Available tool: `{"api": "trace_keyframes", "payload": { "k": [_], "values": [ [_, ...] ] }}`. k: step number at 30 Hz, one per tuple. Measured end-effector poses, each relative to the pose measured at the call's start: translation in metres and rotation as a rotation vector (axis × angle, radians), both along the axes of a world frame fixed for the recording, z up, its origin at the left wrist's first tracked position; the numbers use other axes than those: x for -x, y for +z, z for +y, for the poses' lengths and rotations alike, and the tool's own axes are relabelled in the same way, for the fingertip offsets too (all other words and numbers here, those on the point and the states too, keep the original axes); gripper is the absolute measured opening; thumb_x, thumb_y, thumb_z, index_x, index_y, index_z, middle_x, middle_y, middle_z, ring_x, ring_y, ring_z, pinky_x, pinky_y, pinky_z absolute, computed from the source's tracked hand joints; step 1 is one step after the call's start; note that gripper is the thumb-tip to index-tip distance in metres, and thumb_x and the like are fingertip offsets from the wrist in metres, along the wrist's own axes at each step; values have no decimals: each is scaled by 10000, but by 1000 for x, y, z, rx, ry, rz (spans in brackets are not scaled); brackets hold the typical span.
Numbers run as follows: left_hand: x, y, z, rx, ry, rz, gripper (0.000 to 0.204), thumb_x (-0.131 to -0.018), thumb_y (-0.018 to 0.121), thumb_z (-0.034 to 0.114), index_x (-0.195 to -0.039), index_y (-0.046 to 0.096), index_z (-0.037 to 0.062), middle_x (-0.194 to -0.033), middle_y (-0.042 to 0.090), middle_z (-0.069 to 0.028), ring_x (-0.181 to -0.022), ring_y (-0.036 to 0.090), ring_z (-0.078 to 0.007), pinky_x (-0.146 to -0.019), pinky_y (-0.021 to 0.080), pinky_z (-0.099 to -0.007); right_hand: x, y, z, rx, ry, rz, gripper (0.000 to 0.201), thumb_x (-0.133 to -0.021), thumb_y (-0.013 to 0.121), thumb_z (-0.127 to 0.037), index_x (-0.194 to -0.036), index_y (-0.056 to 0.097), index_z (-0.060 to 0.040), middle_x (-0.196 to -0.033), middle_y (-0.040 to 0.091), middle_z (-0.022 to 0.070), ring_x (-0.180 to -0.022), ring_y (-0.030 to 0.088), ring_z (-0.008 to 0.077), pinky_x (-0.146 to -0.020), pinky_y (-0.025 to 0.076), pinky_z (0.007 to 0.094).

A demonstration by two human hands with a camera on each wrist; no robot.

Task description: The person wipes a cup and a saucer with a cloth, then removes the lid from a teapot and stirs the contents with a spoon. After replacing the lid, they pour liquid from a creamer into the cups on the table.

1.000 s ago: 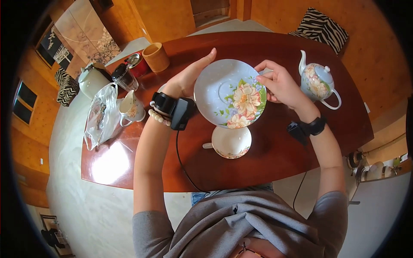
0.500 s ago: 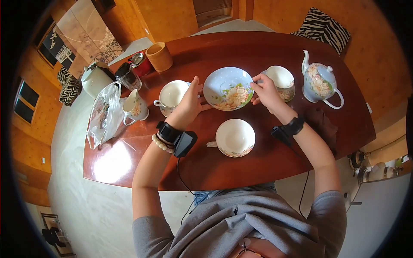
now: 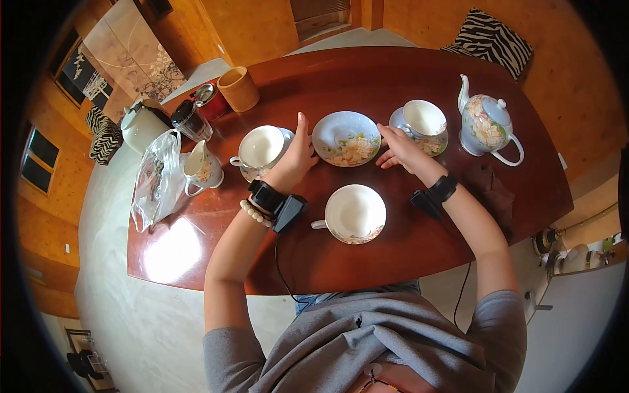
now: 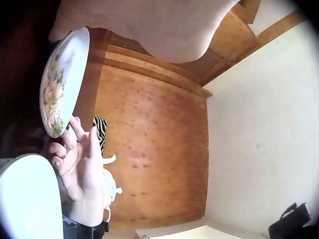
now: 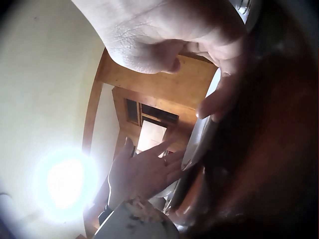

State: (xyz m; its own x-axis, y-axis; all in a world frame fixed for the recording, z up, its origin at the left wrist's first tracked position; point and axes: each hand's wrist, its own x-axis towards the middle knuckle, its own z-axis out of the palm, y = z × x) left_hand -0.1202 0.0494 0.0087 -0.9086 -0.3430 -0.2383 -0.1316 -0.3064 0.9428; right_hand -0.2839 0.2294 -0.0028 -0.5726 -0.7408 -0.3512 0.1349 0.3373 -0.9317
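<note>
In the head view a blue floral saucer [image 3: 346, 139] lies on the table between the two hands. My left hand [image 3: 294, 160] is at its left edge, thumb raised and fingers extended. On the other side my right hand [image 3: 407, 154] has its fingers stretched toward the rim; whether they touch it I cannot tell. Nearer the body stands a white cup [image 3: 356, 213], its handle to the left. The left wrist view shows the saucer [image 4: 64, 82] beside the right hand [image 4: 82, 174]. Part of the saucer [image 5: 199, 134] appears in the right wrist view, by the right hand's fingertips.
A cup [image 3: 261, 147] on a saucer stands at left, another cup [image 3: 424, 118] on a saucer at right. The teapot [image 3: 486, 123] is farther right, near a dark cloth [image 3: 488, 190]. Creamer [image 3: 204, 166], plastic bag [image 3: 156, 180], jar, kettle and wooden cup [image 3: 238, 89] stand at left.
The saucer has come down from above the near cup onto the table behind it. Both hands went down with it, and the right fingers have since loosened from its rim.
</note>
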Motion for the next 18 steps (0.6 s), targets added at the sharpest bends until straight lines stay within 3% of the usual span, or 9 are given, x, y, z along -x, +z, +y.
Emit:
{"api": "trace_keyframes", "payload": {
  "k": [7, 10, 13, 16, 18],
  "values": [
    [-1, 13, 10, 84, -54, -66, 901, -848, 227, 713, -1444, -66, 104, -1505, -10, -178, -1393, 3, -297, -1102, 37, -477, -5, 5, -5, -18, 82, 85, 623, -933, 392, -450, -1355, 296, -2, -1353, 346, 194, -672, 618, 224, -542, 532, 297],
    [-4, 10, 12, 163, -91, -15, 859, -875, 228, 675, -1448, -40, 94, -1516, -16, -128, -1394, -7, -269, -1099, 30, -486, -6, 9, -4, -66, 84, 152, 604, -936, 387, -443, -1338, 326, 4, -1206, 471, 193, -628, 613, 207, -515, 525, 285],
    [-5, 18, 16, 332, -80, -146, 733, -938, 213, 555, -1448, 8, 70, -1517, 16, -105, -1394, 2, -245, -1114, 49, -433, -3, 6, -4, -110, 152, 257, 596, -941, 374, -438, -1333, 333, 9, -929, 570, 155, -572, 601, 188, -478, 513, 270],
    [3, 6, 13, 388, -17, -157, 605, -981, 211, 417, -1443, 85, 46, -1507, 101, -107, -1391, 60, -241, -1121, 97, -372, -6, 7, -3, -92, 139, 251, 597, -945, 363, -442, -1328, 338, 16, -704, 545, 100, -547, 592, 178, -456, 503, 260],
    [-9, 3, 11, 660, -90, -83, 558, -990, 235, 353, -1436, 125, 35, -1494, 152, -123, -1382, 115, -240, -1116, 141, -344, -13, 9, 1, -109, 111, 276, 595, -948, 357, -443, -1322, 346, 20, -710, 557, 109, -539, 589, 178, -456, 504, 260]
  ]
}}
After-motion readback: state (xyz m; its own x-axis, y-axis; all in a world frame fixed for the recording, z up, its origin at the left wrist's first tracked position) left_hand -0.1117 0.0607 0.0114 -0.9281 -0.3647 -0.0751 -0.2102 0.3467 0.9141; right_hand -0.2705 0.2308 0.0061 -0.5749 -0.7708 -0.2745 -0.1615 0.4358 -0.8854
